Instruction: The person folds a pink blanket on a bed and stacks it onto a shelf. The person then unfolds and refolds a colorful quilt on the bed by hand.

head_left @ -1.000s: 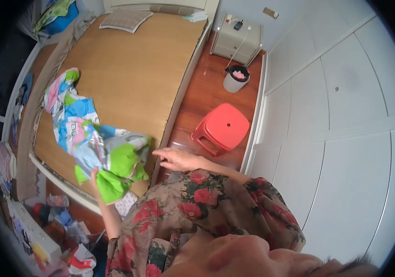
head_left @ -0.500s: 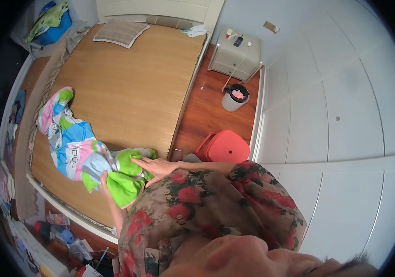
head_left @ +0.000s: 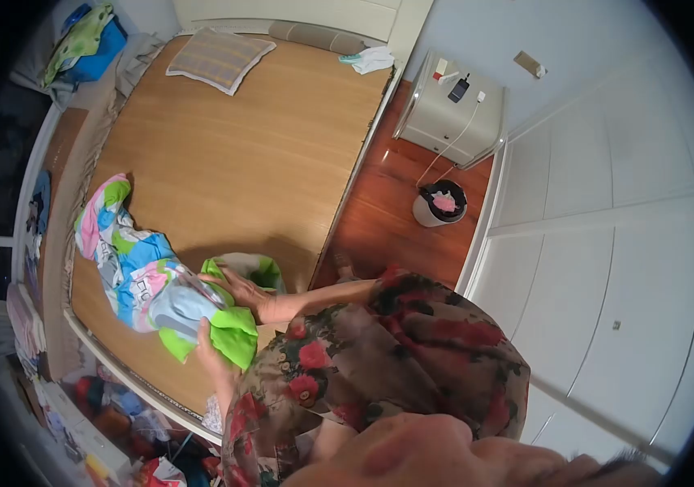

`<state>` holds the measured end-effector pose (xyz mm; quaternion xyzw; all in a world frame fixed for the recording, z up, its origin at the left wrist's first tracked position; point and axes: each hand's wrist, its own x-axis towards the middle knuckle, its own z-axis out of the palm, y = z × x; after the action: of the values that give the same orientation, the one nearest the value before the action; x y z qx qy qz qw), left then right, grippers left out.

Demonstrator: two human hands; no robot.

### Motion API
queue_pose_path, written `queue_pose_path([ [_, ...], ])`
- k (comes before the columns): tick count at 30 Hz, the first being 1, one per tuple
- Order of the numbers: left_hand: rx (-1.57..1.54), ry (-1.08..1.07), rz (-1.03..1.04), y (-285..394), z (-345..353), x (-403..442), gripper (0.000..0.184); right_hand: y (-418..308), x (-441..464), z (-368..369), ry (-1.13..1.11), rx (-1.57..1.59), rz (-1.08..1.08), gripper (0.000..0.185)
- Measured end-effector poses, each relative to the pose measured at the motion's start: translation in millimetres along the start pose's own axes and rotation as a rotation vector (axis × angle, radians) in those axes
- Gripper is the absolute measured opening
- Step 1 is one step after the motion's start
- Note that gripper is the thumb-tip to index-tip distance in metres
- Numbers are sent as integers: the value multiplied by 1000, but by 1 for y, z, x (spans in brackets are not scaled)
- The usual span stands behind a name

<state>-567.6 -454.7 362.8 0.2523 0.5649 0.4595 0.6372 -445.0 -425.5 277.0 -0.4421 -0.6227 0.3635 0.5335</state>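
A colourful quilt (head_left: 140, 264) in green, blue, pink and white lies bunched along the lower left of the bed mat (head_left: 225, 146). My left hand (head_left: 211, 345) grips its near green and grey-blue end, the thumb on top and the other fingers hidden under the cloth. My right hand (head_left: 243, 294) rests on the green part just beyond, its fingers stretched out over the fabric. Behind my right wrist a green and white fold of the quilt stands up from the mat.
A checked pillow (head_left: 221, 58) lies at the bed's head. Right of the bed are a nightstand (head_left: 454, 109) with a phone and cable, and a bin (head_left: 442, 204). White wardrobe doors (head_left: 599, 308) line the right. Clutter (head_left: 132, 418) fills the floor at lower left.
My right hand has moved left onto the quilt and further over it. The quilt's near end is gathered more to the left. The red stool has dropped out of sight as the view shifted.
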Motion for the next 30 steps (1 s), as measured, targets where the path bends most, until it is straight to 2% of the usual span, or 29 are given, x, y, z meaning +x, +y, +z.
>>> queue_pose_path([
  [1, 7, 9, -10, -2, 9, 6, 41, 4, 7, -11, -1, 8, 13, 75],
  [3, -95, -83, -56, -2, 18, 10, 42, 10, 20, -20, 96, -52, -121, 73],
  [4, -90, -75, -58, -4, 23, 9, 42, 13, 24, -24, 146, -28, -156, 61],
  [5, -173, -81, -77, -3, 27, 5, 42, 16, 29, -29, 146, -18, -149, 61],
  [7, -254, -83, -93, 1, 34, 0, 41, 17, 38, -33, -44, -50, -156, 54],
  [9, -335, -33, -55, 4, 26, 0, 42, 12, 42, -32, -18, -105, -168, 47],
  [11, -334, -42, -57, 6, 15, -3, 43, 5, 44, -34, 11, 74, -140, 46],
  [13, -272, -136, 33, 1, -1, -10, 48, 4, 47, -39, 69, -31, -163, 42],
  [14, -272, -145, 40, -9, -25, -4, 48, 3, 50, -39, 96, 37, -60, 37],
  [15, -232, -91, 27, -25, -60, 11, 53, 2, 52, -41, 121, 106, 44, 32],
  [17, -201, -42, 15, -58, -101, 23, 59, -2, 58, -51, 133, 135, 6, 33],
  [19, 499, 274, 264, -88, -126, 36, 72, 3, 59, -45, 42, 156, 14, 36],
  [20, 728, 208, 497, -99, -133, 39, 91, -5, 59, -49, -56, 70, -1, 36],
  [21, 715, 199, 494, -104, -144, 49, 91, -12, 54, -50, -57, 53, 1, 36],
  [22, 1108, 223, 751, -103, -153, 61, 87, -20, 47, -50, -114, 23, -42, 34],
  [23, 1478, 362, 1037, -102, -163, 73, 84, -31, 41, -52, -168, -5, -84, 32],
  [25, 1516, 367, 995, -105, -182, 88, 82, -39, 30, -50, -190, -35, -382, 35],
  [27, 1411, 288, 755, -110, -192, 100, 80, -45, 18, -54, -313, 226, -240, 37],
  [28, 1372, 250, 637, -115, -197, 104, 78, -45, 19, -56, -325, 229, -235, 37],
  [30, 1351, 169, 484, -124, -207, 115, 76, -42, 22, -51, -587, 229, 152, 42],
])
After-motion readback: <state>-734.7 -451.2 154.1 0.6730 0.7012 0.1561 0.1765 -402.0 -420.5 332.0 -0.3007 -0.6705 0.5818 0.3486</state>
